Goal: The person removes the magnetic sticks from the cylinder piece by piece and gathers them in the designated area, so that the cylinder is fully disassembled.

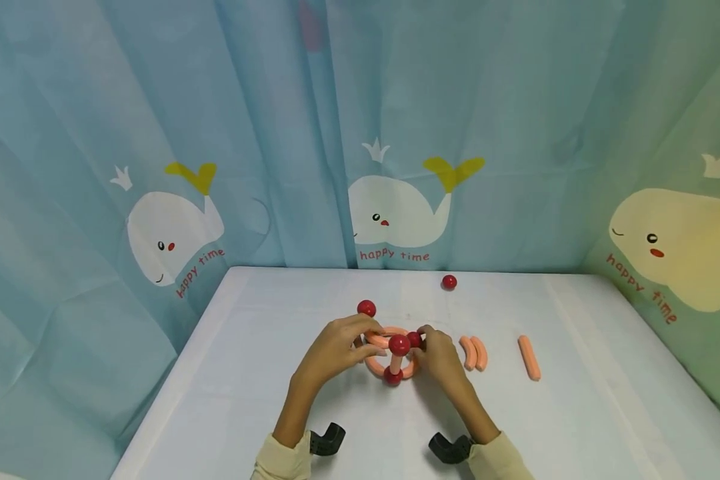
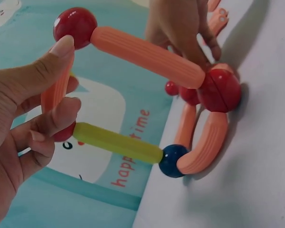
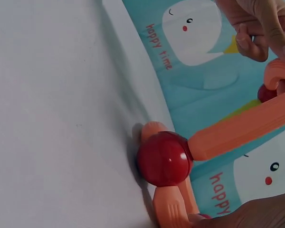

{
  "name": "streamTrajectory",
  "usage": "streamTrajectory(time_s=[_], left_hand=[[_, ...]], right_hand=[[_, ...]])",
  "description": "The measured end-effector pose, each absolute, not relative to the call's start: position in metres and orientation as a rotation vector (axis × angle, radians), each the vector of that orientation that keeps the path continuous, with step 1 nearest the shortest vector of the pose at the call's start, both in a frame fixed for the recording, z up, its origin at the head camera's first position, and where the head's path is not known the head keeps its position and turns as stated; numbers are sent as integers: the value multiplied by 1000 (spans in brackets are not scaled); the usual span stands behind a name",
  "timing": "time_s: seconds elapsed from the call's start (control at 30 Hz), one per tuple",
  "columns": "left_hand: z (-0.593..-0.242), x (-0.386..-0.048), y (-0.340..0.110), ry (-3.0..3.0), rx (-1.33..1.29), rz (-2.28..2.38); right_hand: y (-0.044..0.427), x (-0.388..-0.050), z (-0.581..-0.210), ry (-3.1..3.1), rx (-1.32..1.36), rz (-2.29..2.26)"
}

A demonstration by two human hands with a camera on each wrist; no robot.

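A frame of red balls and orange magnetic rods stands on the table, its lower ring of curved rods (image 1: 375,366) lying flat. My left hand (image 1: 335,348) pinches an upper curved orange rod (image 2: 61,88) beside the top red ball (image 2: 75,27). An upright orange rod (image 2: 147,57) joins that ball to a lower red ball (image 2: 220,90). Behind it, a green rod (image 2: 118,142) rises from a blue ball (image 2: 173,160). My right hand (image 1: 443,355) grips a red ball (image 1: 414,340) at the ring's right side; its fingertips are partly hidden.
Two curved orange rods (image 1: 474,353) lie side by side right of my right hand, with a straight orange rod (image 1: 529,358) farther right. One loose red ball (image 1: 449,283) sits near the table's back edge; another red ball (image 1: 367,308) shows behind my left hand. A whale-printed curtain (image 1: 288,133) hangs behind.
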State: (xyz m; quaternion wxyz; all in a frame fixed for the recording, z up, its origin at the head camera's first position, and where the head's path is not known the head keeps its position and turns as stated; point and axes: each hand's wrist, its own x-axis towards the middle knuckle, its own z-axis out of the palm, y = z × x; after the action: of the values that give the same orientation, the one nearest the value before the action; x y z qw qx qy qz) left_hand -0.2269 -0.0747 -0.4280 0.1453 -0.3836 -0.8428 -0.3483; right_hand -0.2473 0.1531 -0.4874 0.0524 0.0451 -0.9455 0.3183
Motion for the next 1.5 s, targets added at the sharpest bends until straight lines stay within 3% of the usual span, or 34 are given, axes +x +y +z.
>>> streamTrajectory(time_s=[0.57, 0.83, 1.03, 1.3, 1.5], left_hand=[[-437, -225, -58, -2365, -958, -862], [-435, -224, -55, -2338, -951, -825], [-435, -224, -55, -2298, -946, -837], [-437, -225, -55, -2286, -958, -809], [-439, -226, -53, -2263, -935, -769]], right_hand=[[165, -254, -476, -2780, 231, 958], [182, -238, -433, -2505, 707, 1249], [180, -233, -425, -2464, 1022, 1378], [173, -232, -428, -2452, 1020, 1366], [166, -219, -409, -2457, 1004, 1324]])
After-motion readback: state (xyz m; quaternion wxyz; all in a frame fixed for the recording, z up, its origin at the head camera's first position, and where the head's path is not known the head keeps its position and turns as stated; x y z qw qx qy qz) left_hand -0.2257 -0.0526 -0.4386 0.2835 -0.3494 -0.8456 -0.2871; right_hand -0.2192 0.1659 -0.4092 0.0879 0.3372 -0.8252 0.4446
